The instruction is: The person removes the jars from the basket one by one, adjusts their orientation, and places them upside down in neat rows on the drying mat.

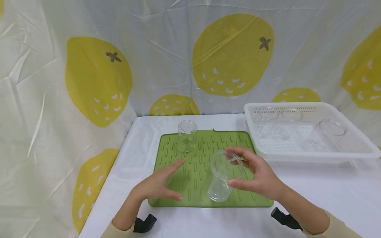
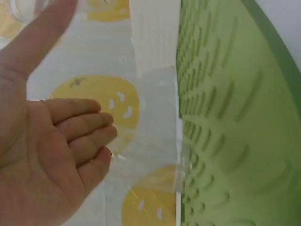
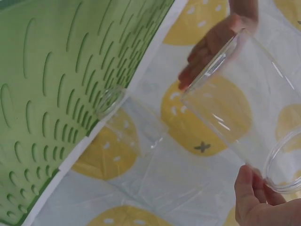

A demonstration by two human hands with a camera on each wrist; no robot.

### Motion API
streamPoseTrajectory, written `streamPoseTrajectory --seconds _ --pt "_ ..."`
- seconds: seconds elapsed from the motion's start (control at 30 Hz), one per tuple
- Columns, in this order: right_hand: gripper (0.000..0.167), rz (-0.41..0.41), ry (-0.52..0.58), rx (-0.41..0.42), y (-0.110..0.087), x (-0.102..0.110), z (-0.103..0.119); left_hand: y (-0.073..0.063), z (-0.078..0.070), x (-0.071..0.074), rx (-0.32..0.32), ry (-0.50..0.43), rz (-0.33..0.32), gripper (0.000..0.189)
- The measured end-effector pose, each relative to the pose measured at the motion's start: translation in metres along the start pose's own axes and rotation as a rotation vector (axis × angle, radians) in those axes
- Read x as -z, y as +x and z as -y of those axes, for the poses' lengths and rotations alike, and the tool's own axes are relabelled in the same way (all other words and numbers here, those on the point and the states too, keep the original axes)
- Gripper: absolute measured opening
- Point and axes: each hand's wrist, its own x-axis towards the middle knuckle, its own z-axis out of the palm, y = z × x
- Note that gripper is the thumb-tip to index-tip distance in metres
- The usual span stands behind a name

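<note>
My right hand (image 1: 258,172) grips a clear cup (image 1: 219,190) near its rim, thumb on the near side and fingers on the far side. The rim faces up and the cup leans a little over the green ridged mat (image 1: 199,178). To the left, my left hand (image 1: 159,183) is spread with its palm toward the cup and touches nothing; its extended fingers (image 2: 84,122) show in the left wrist view. A second clear cup (image 1: 187,137) stands mouth down at the mat's back left. Through the right wrist view, the held cup (image 3: 221,108) looks undamaged.
At the right stands a white perforated plastic basket (image 1: 315,155) with three clear cups inside, one of them a wider cup (image 1: 331,129) at its right. A white cloth (image 1: 312,188) covers the table. Behind hangs a lemon-print curtain (image 1: 163,59).
</note>
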Motion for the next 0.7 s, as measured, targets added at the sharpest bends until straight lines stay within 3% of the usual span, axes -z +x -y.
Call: streamPoseTrajectory --seconds 0.2,0.37,0.57,0.7 --pt "0.072 0.004 -0.003 -0.02 -0.003 -0.001 0.003 0.013 -0.043 0.01 -0.187 -0.19 -0.011 0.104" --pt "0.072 0.005 -0.02 -0.009 -0.004 -0.002 0.002 0.027 -0.063 0.008 -0.295 -0.226 -0.045 0.104" --pt "0.074 0.002 -0.034 0.034 -0.005 -0.003 0.003 0.044 -0.076 -0.004 -0.365 -0.352 -0.025 0.099" --pt "0.074 0.002 -0.049 0.031 -0.005 -0.002 0.002 0.052 -0.083 -0.011 -0.353 -0.418 -0.034 0.097"
